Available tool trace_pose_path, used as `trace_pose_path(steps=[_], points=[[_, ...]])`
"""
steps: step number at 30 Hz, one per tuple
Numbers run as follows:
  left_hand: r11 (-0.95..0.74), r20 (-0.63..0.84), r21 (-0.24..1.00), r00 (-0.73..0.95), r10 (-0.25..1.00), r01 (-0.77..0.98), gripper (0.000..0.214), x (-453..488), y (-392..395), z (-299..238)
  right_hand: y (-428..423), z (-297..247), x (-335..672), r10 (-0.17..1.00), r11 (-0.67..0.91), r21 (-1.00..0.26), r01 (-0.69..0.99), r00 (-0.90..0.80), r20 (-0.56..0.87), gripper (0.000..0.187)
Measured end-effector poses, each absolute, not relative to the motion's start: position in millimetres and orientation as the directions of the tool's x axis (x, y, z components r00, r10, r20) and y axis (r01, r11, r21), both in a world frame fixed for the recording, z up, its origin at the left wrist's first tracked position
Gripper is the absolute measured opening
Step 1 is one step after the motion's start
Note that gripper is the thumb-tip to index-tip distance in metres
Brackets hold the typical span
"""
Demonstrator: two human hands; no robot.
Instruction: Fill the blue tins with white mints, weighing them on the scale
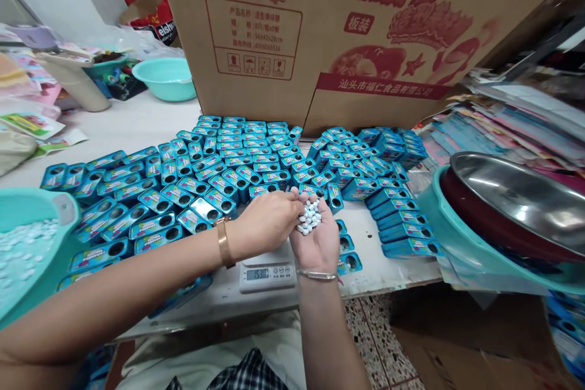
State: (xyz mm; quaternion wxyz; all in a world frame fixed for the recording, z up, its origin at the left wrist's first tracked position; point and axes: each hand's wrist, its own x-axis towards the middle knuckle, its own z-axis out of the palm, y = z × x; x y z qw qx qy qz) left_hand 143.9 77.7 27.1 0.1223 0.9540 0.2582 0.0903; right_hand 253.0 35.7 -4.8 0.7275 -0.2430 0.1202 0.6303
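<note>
My right hand (315, 237), with a silver bangle at the wrist, is turned palm up and cupped around a heap of small white and pale blue candies (309, 218). My left hand (269, 219) comes in from the left, palm down. Its fingertips are drawn together at the heap's edge, touching my right hand; what they pinch is hidden. Below them stands a white digital scale (268, 274), its display reading about 153.0. Small blue boxes with round dark holes on top (219, 201) crowd the table around both hands.
A turquoise basin (68, 210) of loose candies stands at the left. A large cardboard carton (256, 97) walls off the back. Stacked basins with a steel bowl (525, 189) sit at the right edge, near piled printed sheets (484, 140). A turquoise bowl (171, 88) is behind.
</note>
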Motion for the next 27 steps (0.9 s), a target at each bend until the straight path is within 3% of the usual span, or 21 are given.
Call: trace_pose_path(steps=[10, 19, 22, 27], points=[[-0.873, 0.044, 0.316, 0.913, 0.406, 0.373, 0.021, 139, 85, 37, 34, -10, 256, 0.884, 0.009, -0.029, -1.0, 0.022, -0.468, 0.034], [-0.884, -0.061, 0.175, 0.901, 0.429, 0.433, 0.016, 143, 82, 39, 36, -13, 256, 0.885, -0.025, 0.026, -0.999, -0.034, -0.464, 0.037], [-0.871, -0.058, 0.199, 0.892, 0.447, 0.449, 0.013, 143, 83, 44, 35, -14, 256, 0.907, -0.056, 0.022, -0.998, -0.06, -0.417, 0.036], [-0.837, 0.04, 0.359, 0.889, 0.457, 0.414, 0.016, 135, 86, 54, 32, -13, 266, 0.91, -0.032, 0.019, -0.999, -0.037, -0.414, 0.033]])
